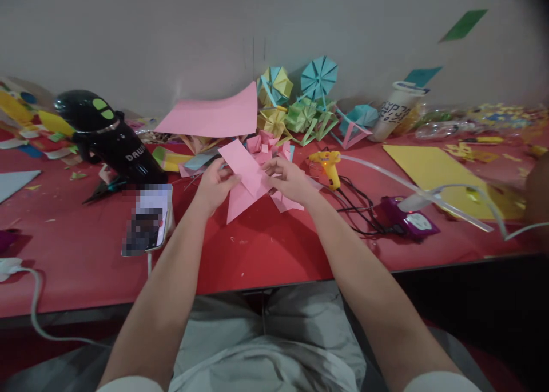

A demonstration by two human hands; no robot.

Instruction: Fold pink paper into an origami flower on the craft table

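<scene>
- The pink paper [245, 166] is in front of the person, between the two hands above the red table [266, 260]; one strip of it slants across another piece.
- The left hand [215, 185] pinches the paper's left edge, the thumb on the near side and the other fingers curled toward the back.
- The right hand [286, 179] has its fingers bent at the paper's right side, fingertips touching it; whether they close on it, I cannot tell.
- More pink pieces [288, 202] lie under the right hand, and small pink folds [262, 143] sit just beyond the paper.
- To the right of that hand stands a yellow glue gun [329, 170] with an orange glow on its body, a long clear stick [373, 164] running from its back.
- Black cords lead toward a purple power block [412, 219], which has a white plug in its top.
- Behind the block lies a yellow sheet [429, 166].
- Along the wall, paper wheels stand in a cluster: a blue one [318, 79], a yellow and blue one [278, 86] and green ones [302, 115] lower down.
- A white cup [393, 113] with dark lettering leans to their right.
- A large pink sheet [214, 115] curves up behind the left hand.
- Left of that hand, a phone [165, 220] is propped against a tilted black bottle [122, 140], its screen partly blurred.
</scene>
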